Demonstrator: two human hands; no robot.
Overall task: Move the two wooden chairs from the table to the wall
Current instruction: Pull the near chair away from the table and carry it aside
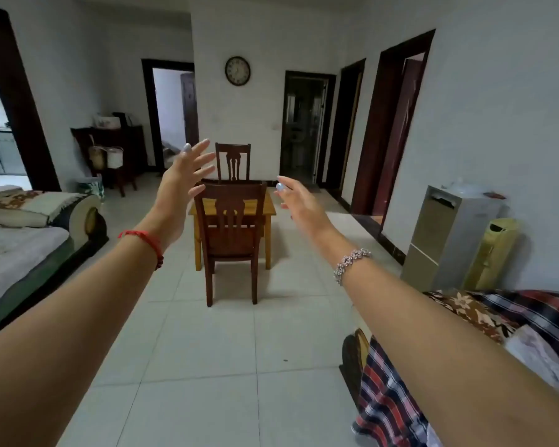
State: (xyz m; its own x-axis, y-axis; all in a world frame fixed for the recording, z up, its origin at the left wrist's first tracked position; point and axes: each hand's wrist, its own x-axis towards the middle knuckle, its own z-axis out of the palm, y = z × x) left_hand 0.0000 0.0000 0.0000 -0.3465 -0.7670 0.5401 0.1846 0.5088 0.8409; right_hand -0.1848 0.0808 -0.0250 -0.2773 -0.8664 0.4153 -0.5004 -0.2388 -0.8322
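A small light-wood table (270, 210) stands mid-room on the tiled floor. A dark wooden chair (230, 240) is tucked at its near side, back toward me. A second dark wooden chair (233, 161) stands at the far side, facing me. Both my arms stretch forward. My left hand (184, 175) is open with fingers spread, held in the air in front of the near chair's upper left corner. My right hand (296, 201) is open too, in the air to the right of the chair's top rail. Neither hand touches anything.
A sofa (29, 240) lines the left side and a blanket-covered sofa (465, 366) the near right. A water dispenser (446, 233) and a yellow bin (494, 250) stand against the right wall. A dark cabinet (117, 146) is at back left. Doorways open in the far and right walls.
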